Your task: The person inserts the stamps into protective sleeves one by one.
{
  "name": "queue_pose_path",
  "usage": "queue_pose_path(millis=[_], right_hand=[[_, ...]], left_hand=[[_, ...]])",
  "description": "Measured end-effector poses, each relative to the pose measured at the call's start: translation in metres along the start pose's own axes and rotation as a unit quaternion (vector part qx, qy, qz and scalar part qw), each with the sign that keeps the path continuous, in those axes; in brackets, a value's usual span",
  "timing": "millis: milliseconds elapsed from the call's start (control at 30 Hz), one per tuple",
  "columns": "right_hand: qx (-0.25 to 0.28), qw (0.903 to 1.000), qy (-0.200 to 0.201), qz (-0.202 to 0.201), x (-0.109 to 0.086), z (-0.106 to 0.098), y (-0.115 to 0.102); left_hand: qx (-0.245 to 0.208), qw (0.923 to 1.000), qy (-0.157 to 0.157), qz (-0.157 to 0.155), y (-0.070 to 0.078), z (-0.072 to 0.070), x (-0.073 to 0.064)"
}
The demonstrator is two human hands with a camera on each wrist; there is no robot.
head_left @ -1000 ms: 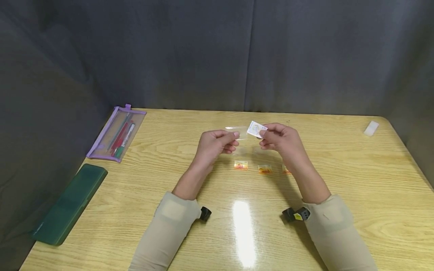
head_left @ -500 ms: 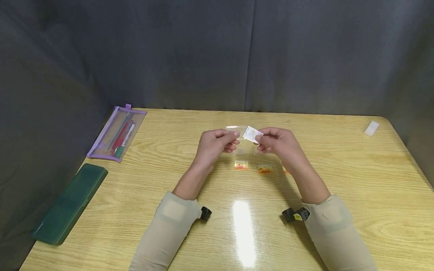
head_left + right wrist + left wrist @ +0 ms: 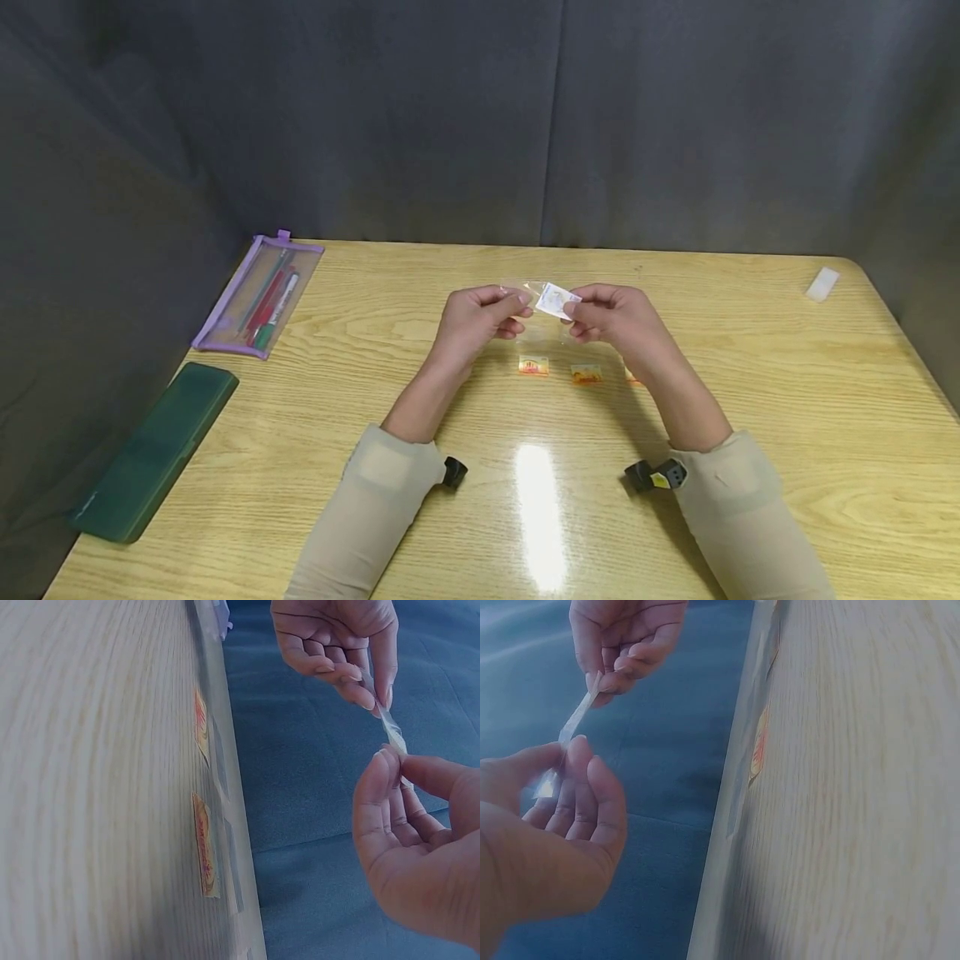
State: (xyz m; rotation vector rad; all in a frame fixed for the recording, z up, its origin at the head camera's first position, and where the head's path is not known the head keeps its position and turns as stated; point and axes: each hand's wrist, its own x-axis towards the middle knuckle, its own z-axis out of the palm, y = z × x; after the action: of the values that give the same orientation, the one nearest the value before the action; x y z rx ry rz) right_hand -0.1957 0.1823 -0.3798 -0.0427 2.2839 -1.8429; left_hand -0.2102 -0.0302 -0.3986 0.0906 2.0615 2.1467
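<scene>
My left hand [image 3: 480,318] pinches a small clear plastic sleeve [image 3: 532,288] between thumb and fingers, above the table. A small white printed stamp [image 3: 555,299] is pinched by my right hand [image 3: 618,321], its left edge meeting or overlapping the sleeve's right end. Whether the stamp sits inside the sleeve I cannot tell. Both wrist views show the two pieces nearly edge-on, with the sleeve [image 3: 546,784] bending the light. Below the hands lie orange-and-yellow stamps [image 3: 533,366], another orange stamp [image 3: 587,374] and a third partly hidden by my right wrist.
More clear sleeves [image 3: 531,335] lie flat behind the orange stamps. At left are a purple-edged mesh pouch [image 3: 225,321] with pens and a dark green case [image 3: 157,454]. A white eraser-like block [image 3: 822,284] lies far right. Dark curtain [image 3: 480,125] hangs behind the table.
The right hand has brought the stamp left and slightly down, up against the sleeve. The left hand barely moved; the sleeve has tilted or flexed a little.
</scene>
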Motion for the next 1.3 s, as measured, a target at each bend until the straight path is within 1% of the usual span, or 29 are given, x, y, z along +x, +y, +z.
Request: queue_pose_path(millis=[233, 467, 967, 1133, 1300], right_hand=[[-0.009, 0.9999, 0.006, -0.009, -0.0006, 0.0025, -0.0002], [-0.011, 0.9998, 0.014, -0.004, -0.0021, 0.0025, -0.0012], [-0.025, 0.9995, 0.013, -0.013, 0.0017, 0.0025, 0.0025], [-0.026, 0.9994, 0.009, -0.020, 0.0009, 0.0014, 0.0018], [-0.026, 0.9995, 0.003, -0.018, 0.0015, 0.0011, 0.0020]], left_hand=[[-0.012, 0.9998, -0.015, -0.002, -0.0009, 0.0017, 0.0002], [-0.014, 0.9999, 0.003, 0.006, -0.0015, 0.0019, -0.0003], [-0.009, 1.0000, 0.000, -0.001, -0.0005, 0.0017, -0.0001], [-0.012, 0.9999, 0.006, 0.005, -0.0006, 0.0027, -0.0004], [-0.013, 0.9999, 0.007, 0.008, 0.0002, 0.0036, -0.0011]])
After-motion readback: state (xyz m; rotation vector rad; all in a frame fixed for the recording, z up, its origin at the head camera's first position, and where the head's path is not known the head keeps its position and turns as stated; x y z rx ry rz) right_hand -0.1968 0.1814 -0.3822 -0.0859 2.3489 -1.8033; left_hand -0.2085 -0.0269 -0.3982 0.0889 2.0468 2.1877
